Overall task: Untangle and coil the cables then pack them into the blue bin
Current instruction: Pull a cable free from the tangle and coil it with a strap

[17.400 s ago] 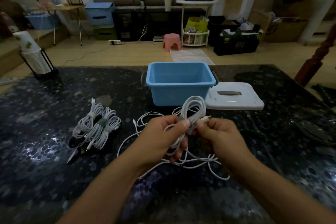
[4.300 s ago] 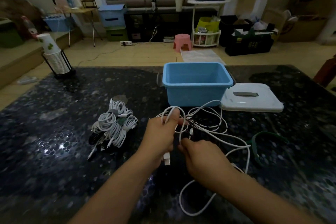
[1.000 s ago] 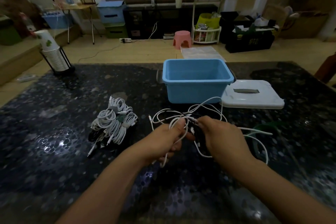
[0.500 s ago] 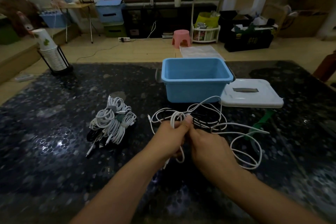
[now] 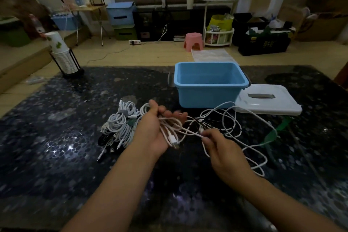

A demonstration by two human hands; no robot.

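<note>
My left hand [image 5: 154,128] is palm up with loops of a white cable [image 5: 170,133] wound round its palm, fingers half curled over them. My right hand [image 5: 222,149] pinches the same cable a little to the right, near a tangle of white and black cables [image 5: 227,120] spread on the dark table. The blue bin [image 5: 209,96] stands behind the tangle with nothing visible in it. A pile of coiled, tied white cables [image 5: 122,126] lies left of my left hand.
The bin's white lid [image 5: 267,101] lies flat to the right of the bin. A green strap [image 5: 273,133] lies on the table by the tangle. A stack of paper cups in a black holder [image 5: 62,52] stands at the table's far left corner.
My left hand has turned palm up and shifted left with cable loops round it. My right hand has moved right and down along the cable, apart from the left.
</note>
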